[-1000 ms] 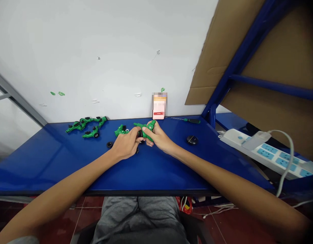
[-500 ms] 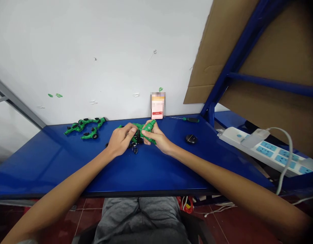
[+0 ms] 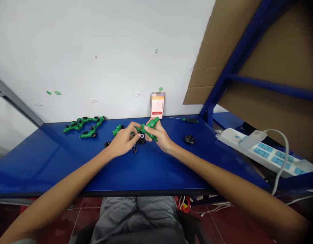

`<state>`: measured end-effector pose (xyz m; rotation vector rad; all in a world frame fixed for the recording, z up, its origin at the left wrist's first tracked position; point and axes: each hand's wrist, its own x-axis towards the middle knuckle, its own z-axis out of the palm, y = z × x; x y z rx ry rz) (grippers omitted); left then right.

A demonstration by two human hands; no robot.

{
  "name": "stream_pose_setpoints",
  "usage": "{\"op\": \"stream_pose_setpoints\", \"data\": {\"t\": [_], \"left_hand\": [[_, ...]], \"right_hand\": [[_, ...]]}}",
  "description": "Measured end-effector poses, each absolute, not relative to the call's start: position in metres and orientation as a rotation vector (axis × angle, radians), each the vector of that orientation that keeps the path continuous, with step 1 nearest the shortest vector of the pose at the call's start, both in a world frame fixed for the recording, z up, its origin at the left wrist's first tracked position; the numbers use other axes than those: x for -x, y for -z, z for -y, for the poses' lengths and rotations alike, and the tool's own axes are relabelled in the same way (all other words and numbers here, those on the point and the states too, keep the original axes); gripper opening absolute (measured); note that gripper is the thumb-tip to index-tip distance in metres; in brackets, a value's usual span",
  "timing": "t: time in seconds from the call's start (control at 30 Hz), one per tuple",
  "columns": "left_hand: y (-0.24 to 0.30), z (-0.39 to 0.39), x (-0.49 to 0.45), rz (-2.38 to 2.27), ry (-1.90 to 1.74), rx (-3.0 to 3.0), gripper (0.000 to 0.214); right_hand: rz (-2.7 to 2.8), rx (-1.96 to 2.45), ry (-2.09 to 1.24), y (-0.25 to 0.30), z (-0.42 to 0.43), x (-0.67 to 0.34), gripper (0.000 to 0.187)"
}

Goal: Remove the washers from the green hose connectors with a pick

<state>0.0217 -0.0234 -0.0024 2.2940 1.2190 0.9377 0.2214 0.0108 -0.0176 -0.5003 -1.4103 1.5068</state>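
My right hand [image 3: 160, 135] is closed around a green plastic valve fitting [image 3: 151, 124], its thumb pressed on the near face. Just left of it, my left hand [image 3: 126, 138] has its thumb and forefinger apart, close to the fitting's left end. Under those fingers lie small black parts [image 3: 135, 149], partly covered by the hand. A dark piece with a pale ring [image 3: 142, 136] shows beside the left thumb tip; whether they touch is unclear. Another green fitting [image 3: 118, 129] lies behind the left hand.
Several green fittings with black levers [image 3: 81, 124] lie at the table's back left. A phone [image 3: 157, 106] leans on the wall. To the right are a screwdriver [image 3: 190, 120], a round black case [image 3: 190, 139] and a white power strip [image 3: 263, 150] with a cable.
My left thumb and forefinger have come apart and off the fitting, uncovering the green fitting behind. My right hand still holds its fitting, slightly higher and turned.
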Motion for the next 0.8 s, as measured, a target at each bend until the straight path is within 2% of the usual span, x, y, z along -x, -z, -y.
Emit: {"op": "stream_pose_setpoints", "data": {"t": [0.03, 0.1, 0.23, 0.37, 0.5, 0.63, 0.8], "left_hand": [[0.004, 0.022, -0.021, -1.251, -0.927, -2.329, 0.017], [0.005, 0.023, -0.021, -1.36, -0.915, -2.429, 0.014], [0.006, 0.041, -0.03, -1.369, -0.914, -2.773, 0.033], [0.015, 0.063, -0.051, -0.829, -0.306, -3.227, 0.042], [0.021, 0.063, -0.059, -0.918, -0.081, -3.212, 0.053], [0.022, 0.05, -0.048, -1.032, -0.173, -3.123, 0.048], [0.025, 0.033, -0.033, -1.042, -0.699, -2.804, 0.037]], "right_hand": [[1.422, 0.516, -1.502, 0.02, -0.012, -0.221, 0.051], [1.441, 0.575, -1.459, 0.027, -0.016, -0.22, 0.051], [1.403, 0.713, -1.287, 0.038, -0.026, -0.219, 0.054], [1.354, 0.755, -1.232, 0.041, -0.036, -0.221, 0.056], [1.357, 0.738, -1.222, 0.039, -0.039, -0.223, 0.053], [1.35, 0.74, -1.239, 0.037, -0.04, -0.225, 0.054], [1.364, 0.732, -1.218, 0.037, -0.043, -0.229, 0.048]]}}
